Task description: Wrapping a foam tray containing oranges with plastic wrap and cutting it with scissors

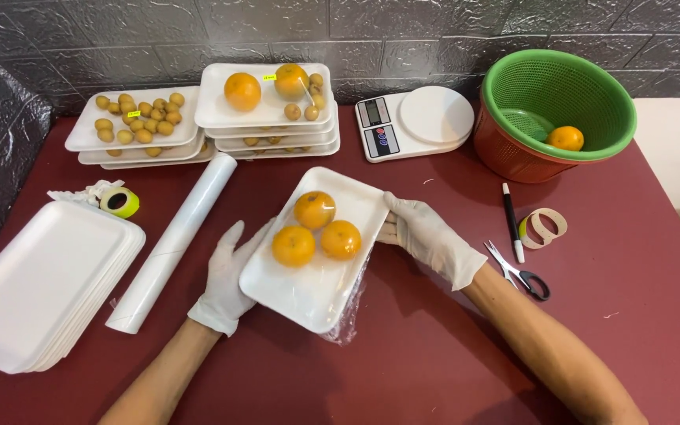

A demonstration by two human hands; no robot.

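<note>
- Your left hand (pixel 226 283), gloved in white, lay flat and open against the left edge of the white foam tray (pixel 308 291), fingers straight and pointing away from you, pressing the side rather than gripping it.
- Your right hand (pixel 426 236), also gloved, closed on the tray's far right edge, with the thumb on top of the rim and the fingers tucked beneath.
- The tray sat tilted between your two hands, above the dark red table (pixel 434 354); three oranges (pixel 316 228) rested on it, touching one another.
- Clear cling film (pixel 348 315) was stretched over the tray and bunched loose under the corner nearest your right wrist.
- Just beyond your left hand's outer side lay the roll of film (pixel 171 248), placed diagonally; farther out, a stack of empty foam trays (pixel 41 283).
- Past the roll, a small tape roll with a yellow-green rim (pixel 120 202).
- Ahead of your left fingertips: stacked wrapped trays of small round fruit (pixel 137 120) and of oranges mixed with small fruit (pixel 269 94).
- Ahead of your right hand, a white kitchen scale (pixel 415 122).
- To your right hand's outer side: scissors (pixel 517 271), a white-barrelled pen (pixel 511 220), two tape rings (pixel 543 227), and farther out a green basket (pixel 560 102) nested in an orange one, holding a single orange (pixel 565 138).
</note>
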